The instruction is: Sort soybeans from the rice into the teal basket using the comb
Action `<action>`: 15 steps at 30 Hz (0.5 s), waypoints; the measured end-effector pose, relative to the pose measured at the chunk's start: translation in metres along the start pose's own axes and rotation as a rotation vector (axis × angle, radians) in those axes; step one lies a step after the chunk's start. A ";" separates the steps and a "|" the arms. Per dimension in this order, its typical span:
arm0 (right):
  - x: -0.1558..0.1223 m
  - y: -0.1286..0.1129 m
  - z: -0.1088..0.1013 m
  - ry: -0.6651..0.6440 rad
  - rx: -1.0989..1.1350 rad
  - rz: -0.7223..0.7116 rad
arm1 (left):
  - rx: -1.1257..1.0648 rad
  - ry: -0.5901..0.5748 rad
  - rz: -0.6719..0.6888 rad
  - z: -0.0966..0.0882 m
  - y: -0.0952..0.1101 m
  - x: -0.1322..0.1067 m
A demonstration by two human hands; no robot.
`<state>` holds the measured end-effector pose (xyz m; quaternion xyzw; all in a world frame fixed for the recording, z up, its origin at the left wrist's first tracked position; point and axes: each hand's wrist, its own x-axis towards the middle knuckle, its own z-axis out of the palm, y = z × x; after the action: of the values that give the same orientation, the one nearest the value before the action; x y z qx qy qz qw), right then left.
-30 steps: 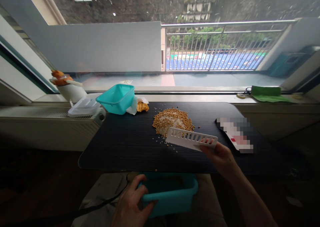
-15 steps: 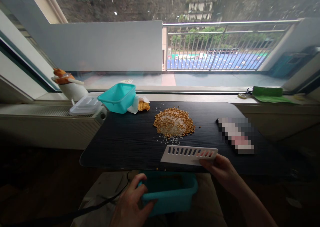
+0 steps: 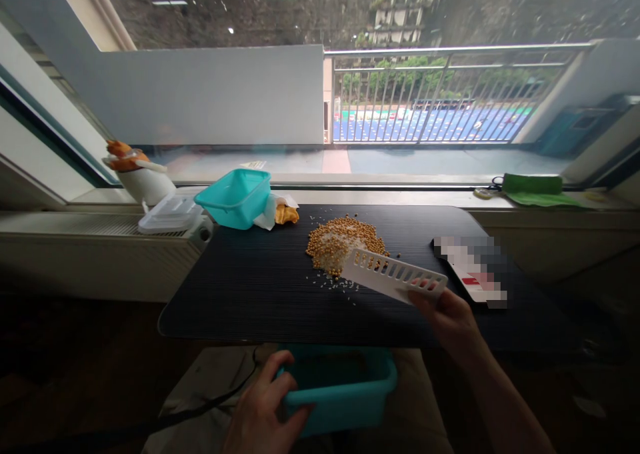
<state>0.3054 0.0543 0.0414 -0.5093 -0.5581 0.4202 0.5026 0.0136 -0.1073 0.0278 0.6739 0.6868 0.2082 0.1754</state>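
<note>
My right hand grips one end of a white slotted plastic board, held tilted with its far end at the near edge of a pile of yellow beans mixed with white grains on the black mat. Loose grains lie scattered just in front of the pile. My left hand is closed on the left rim of a teal plastic bin held below the mat's near edge; some beans show inside it.
A second teal bin sits tilted at the mat's back left beside a clear lidded box, a white jar and a wrapper. A blurred card lies at right. A green cloth rests on the sill.
The slotted board went from the pile down to the mat's near edge above the bin, then back up to the pile. My left hand kept hold of the bin.
</note>
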 end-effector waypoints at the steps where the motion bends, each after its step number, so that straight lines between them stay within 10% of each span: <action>1: 0.005 0.002 0.001 0.027 -0.023 -0.017 | -0.001 -0.002 -0.002 0.000 0.000 0.000; 15: 0.009 0.004 0.004 -0.093 -0.077 -0.064 | -0.003 0.029 0.018 0.002 -0.003 -0.002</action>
<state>0.3025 0.0634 0.0378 -0.4900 -0.6126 0.4055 0.4692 0.0117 -0.1090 0.0242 0.6766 0.6830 0.2205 0.1646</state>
